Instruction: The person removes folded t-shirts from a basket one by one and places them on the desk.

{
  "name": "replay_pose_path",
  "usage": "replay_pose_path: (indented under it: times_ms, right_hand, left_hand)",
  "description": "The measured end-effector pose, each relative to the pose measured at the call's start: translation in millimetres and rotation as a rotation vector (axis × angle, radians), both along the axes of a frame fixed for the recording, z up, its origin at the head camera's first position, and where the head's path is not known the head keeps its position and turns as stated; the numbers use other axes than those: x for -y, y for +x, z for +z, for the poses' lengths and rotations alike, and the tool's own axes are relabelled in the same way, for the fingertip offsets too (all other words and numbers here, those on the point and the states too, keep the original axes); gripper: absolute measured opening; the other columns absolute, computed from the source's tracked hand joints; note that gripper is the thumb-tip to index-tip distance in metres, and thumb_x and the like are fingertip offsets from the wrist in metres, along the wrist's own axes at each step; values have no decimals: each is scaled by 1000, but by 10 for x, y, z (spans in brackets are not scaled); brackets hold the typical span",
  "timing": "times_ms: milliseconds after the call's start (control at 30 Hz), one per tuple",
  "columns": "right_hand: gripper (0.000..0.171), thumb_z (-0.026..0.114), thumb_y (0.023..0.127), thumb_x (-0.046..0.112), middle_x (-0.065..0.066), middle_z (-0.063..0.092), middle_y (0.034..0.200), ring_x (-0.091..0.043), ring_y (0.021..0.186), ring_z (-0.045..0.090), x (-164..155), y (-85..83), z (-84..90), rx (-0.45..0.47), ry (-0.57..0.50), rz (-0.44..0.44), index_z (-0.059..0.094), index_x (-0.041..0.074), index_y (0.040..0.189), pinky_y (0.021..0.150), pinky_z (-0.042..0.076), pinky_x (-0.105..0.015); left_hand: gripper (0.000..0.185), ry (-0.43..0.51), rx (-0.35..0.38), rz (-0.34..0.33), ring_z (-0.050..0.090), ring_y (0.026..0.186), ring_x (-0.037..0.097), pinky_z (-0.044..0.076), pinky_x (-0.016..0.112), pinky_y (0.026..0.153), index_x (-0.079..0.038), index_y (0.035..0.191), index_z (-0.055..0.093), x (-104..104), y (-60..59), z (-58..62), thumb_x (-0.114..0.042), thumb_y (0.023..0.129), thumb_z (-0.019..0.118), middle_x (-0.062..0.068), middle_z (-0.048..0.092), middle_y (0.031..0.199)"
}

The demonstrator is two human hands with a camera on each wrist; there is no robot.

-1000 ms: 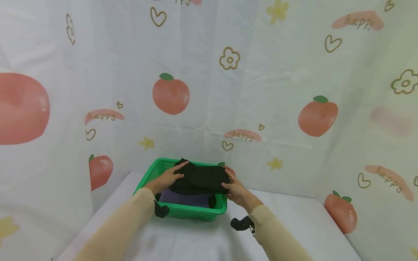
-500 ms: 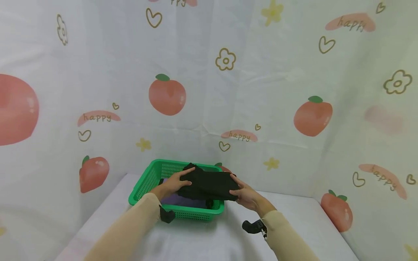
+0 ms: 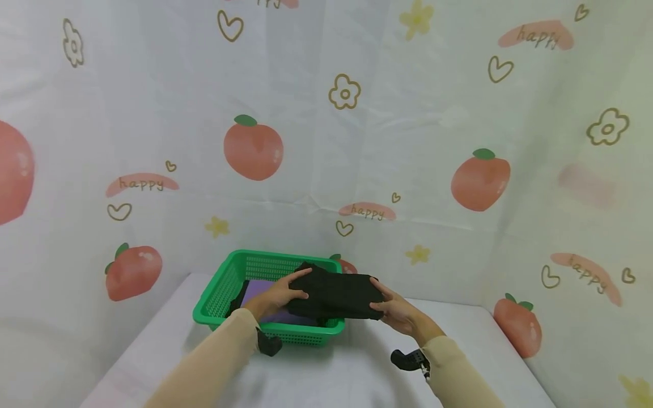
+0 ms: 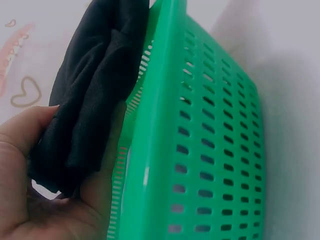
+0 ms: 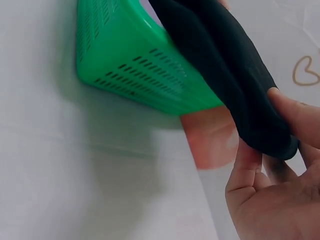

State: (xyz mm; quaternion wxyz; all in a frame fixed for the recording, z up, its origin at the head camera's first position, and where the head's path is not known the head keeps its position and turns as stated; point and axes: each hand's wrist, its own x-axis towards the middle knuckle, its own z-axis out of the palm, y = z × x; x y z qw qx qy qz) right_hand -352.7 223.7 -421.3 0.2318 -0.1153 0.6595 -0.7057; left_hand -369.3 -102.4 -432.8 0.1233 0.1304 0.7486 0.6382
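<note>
Head view: both hands, left [image 3: 278,294] and right [image 3: 400,310], grip the folded black garment [image 3: 334,294] above the green basket [image 3: 224,283].

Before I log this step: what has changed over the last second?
Both hands, left hand and right hand, have carried the folded black cloth rightward, from over the middle of the green basket to past its right rim. That uncovers the purple cloth inside. Both hands grip the cloth as before; the basket seems to sit where it was on the table.
</note>
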Motion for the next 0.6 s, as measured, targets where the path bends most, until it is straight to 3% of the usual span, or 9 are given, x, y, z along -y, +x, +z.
replay_pose_path:
  times_ms: [167,300,400,500,600]
  right_hand:
    - [80,49,98,-5,-20,-14,163,-38,149,8,-97,23,-27,-11,27,0,4,18,160,101,41,-26]
    - [82,52,97,-4,-20,-15,163,-39,148,7,-183,61,-42,-6,40,-1,4,17,160,98,42,-25]
    - [83,53,97,-2,-21,-16,162,-40,149,5,-243,80,-50,-9,57,8,2,17,160,105,39,-31]
    - [83,54,97,0,-21,-17,162,-40,148,7,-296,90,-58,-11,73,8,2,18,160,111,34,-37]
    - [83,54,98,0,-22,-16,162,-37,147,14,-346,92,-59,-17,86,-1,2,18,160,108,37,-34]
  left_hand:
    - [64,-23,13,-40,31,143,40,41,49,108,-23,148,48,-69,33,0,0,89,63,20,22,160]
    - [65,-13,62,-93,43,136,36,47,43,102,-21,149,47,-129,58,-11,-2,90,64,23,28,157]
    - [64,-6,77,-104,48,131,34,51,40,97,-20,149,47,-174,60,-20,-3,90,66,24,31,155]
    - [65,-13,68,-97,50,130,34,52,40,96,-20,149,46,-215,56,-10,-4,89,68,25,31,155]
    - [68,-27,50,-93,46,134,37,49,43,101,-20,150,44,-254,46,10,-5,90,69,25,30,156]
